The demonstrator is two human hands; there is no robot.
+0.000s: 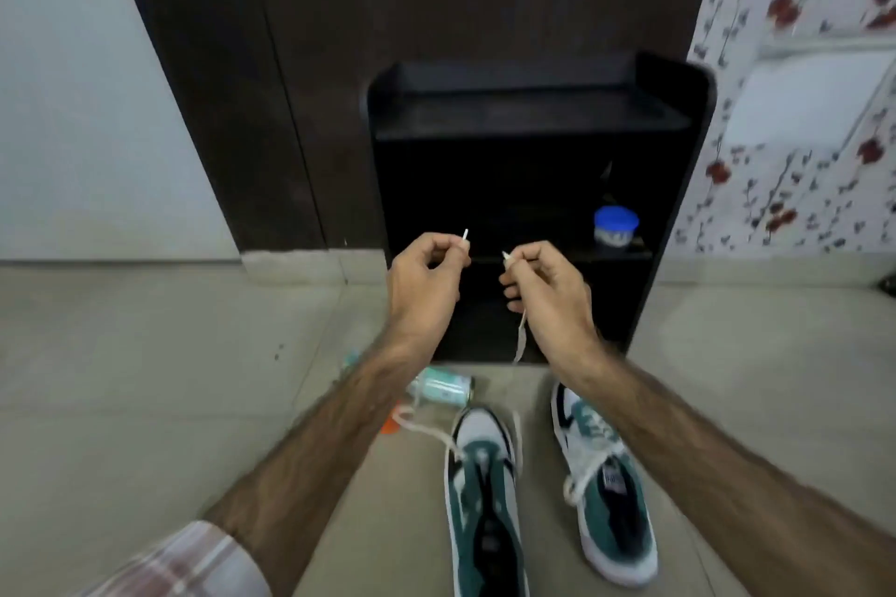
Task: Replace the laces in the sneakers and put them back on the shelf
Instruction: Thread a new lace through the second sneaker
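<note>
Both hands are raised in front of a black shelf (533, 121), level with each other and a little apart. The left hand (424, 279) is curled, and a white lace tip (465, 234) is pinched between its thumb and forefinger, the tip pointing up and slightly right. The right hand (545, 286) is likewise curled, and the other lace tip (506, 256) is pinched at its fingertips. From the right hand a pale lace (520, 337) is seen hanging down toward the floor; its lower run is lost in blur near the shoes.

Two green, white and black sneakers are set on the tiled floor (145, 378) below the hands, toes toward the shelf. The left sneaker (482, 499) lies just beside the right sneaker (603, 490), with a narrow gap between them. A cream lace is threaded at the left sneaker's front, and a loose strand (422, 427) is trailed out to the left over the floor. A looped lace (579, 482) is seen on the right sneaker's tongue area.

A small pale-green can (443, 390) is laid on its side near the left forearm, and something orange (390, 427) is partly hidden beside it. A blue-lidded tub (616, 228) is kept on a lower shelf board. A plaid sleeve (184, 567) is visible at the bottom left, and floral wallpaper (800, 63) is seen on the right.
</note>
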